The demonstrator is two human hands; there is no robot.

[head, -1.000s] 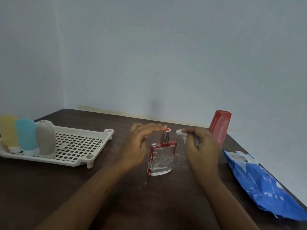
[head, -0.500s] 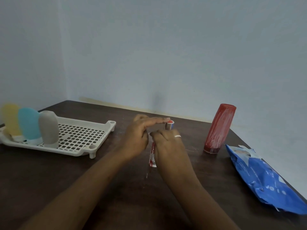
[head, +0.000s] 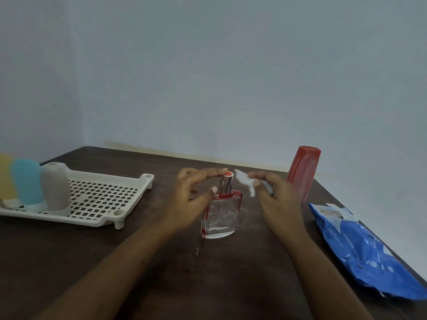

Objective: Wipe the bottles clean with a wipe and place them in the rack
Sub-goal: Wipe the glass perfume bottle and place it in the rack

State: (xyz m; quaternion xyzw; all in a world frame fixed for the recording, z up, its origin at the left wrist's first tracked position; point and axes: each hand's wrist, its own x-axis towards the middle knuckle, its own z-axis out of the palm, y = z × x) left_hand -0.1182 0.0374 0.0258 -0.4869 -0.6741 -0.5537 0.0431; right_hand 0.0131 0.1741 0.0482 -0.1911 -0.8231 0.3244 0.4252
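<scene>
A small clear glass bottle (head: 220, 217) smeared with red stands upright in the middle of the dark table (head: 69, 262). My left hand (head: 189, 199) steadies it: straight fingers press on its red cap and the thumb touches its shoulder. My right hand (head: 277, 199) is just right of the bottle and pinches a small white wipe (head: 245, 181), held clear of the glass. A tall red bottle (head: 302, 174) with white streaks stands behind my right hand. The white rack (head: 99, 199) sits at the left with a grey bottle (head: 55, 190), a blue bottle (head: 27, 183) and a yellow bottle (head: 5, 179) standing in it.
A blue pack of wipes (head: 360, 248) lies at the table's right edge. Walls close off the back and left. The right part of the rack's grid holds nothing.
Half a second ago my right hand covered the bottle's front with the wipe; it has now drawn back to the right. My left hand stays on the cap.
</scene>
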